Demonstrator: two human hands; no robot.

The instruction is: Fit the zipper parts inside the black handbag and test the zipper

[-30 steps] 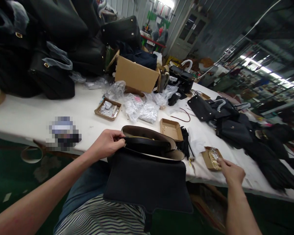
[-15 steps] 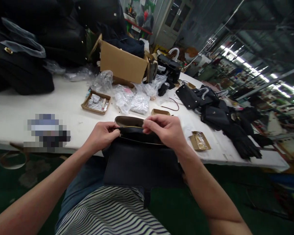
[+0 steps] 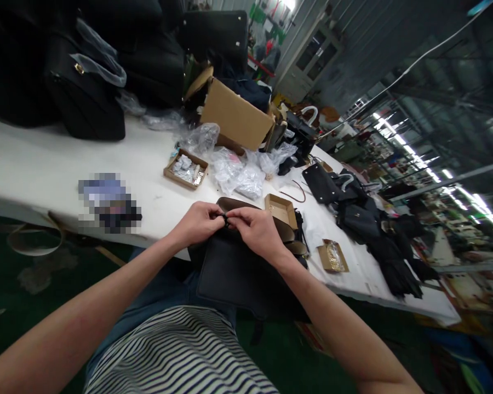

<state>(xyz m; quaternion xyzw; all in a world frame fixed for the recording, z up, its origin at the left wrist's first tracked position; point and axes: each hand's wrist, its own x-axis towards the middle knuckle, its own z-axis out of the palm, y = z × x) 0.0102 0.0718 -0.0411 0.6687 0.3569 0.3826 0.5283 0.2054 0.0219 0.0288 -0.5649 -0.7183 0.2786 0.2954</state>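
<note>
A dark handbag [image 3: 246, 268] rests against my lap and the table edge, its flap hanging toward me and its brownish lining showing at the opening. My left hand [image 3: 201, 221] is closed in a pinch at the left end of the opening, on the bag's edge. My right hand [image 3: 254, 227] pinches right beside it, the fingertips of both hands meeting at a small dark part of the bag. What exactly lies between the right fingertips is hidden.
On the white table [image 3: 36, 158] are a small box of metal bits [image 3: 186, 169], plastic bags [image 3: 246, 178], a shallow cardboard box [image 3: 281, 208] and another small box [image 3: 332, 256]. A large carton [image 3: 236, 115] stands behind. Black bags [image 3: 86, 104] are piled left, more [image 3: 359, 219] right.
My right hand has moved left along the bag's opening to meet my left hand. The bag's mouth has turned, and the camera view has shifted and tilted.
</note>
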